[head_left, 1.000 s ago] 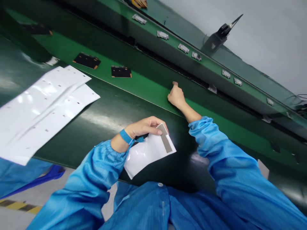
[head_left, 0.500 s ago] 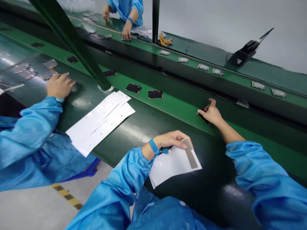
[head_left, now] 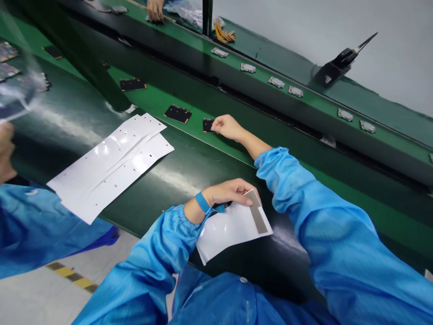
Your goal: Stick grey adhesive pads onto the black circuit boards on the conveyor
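My left hand (head_left: 233, 193) is closed on a white sheet (head_left: 226, 230) with a grey strip (head_left: 257, 214) along its right edge, held low over the dark green table. The thumb lies on top of the sheet. My right hand (head_left: 228, 127) reaches out to the green belt, its fingers pinched at the right edge of a black circuit board (head_left: 207, 125). Those fingertips cover part of that board. Just left of it on the belt lies another black board (head_left: 177, 113), and a further black board (head_left: 133, 84) is beyond that.
White sheets with small dark marks (head_left: 111, 164) lie overlapped on the table to the left. A co-worker's hand (head_left: 6, 153) is at the left edge, near clear plastic. A green post (head_left: 84, 58) slants down there. Several silvery modules (head_left: 276, 82) line the upper ledge.
My right hand has moved left along the belt, from a black board at the right to this one. My left hand keeps the sheet. The view has shifted somewhat.
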{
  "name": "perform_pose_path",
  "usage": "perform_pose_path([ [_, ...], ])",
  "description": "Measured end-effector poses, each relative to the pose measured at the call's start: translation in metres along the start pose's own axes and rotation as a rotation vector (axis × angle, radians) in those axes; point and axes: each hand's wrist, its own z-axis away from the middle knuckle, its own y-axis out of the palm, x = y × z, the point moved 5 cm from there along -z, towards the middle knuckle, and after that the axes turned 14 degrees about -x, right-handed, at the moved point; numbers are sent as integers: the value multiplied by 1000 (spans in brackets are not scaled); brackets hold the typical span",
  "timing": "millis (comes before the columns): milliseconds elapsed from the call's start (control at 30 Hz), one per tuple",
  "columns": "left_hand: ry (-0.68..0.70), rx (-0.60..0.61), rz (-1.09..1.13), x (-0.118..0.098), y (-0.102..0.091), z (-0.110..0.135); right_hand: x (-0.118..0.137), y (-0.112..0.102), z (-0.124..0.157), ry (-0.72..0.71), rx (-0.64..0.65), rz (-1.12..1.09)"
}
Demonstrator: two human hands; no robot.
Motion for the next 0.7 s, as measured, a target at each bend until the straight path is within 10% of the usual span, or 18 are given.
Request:
perform_pose_path([
  [200,3,55,13,-4,6,0,5,19,-13,-262,206,214],
  [700,-19,34,27,-4,7,-1,-4,2,2,-308,245,392],
])
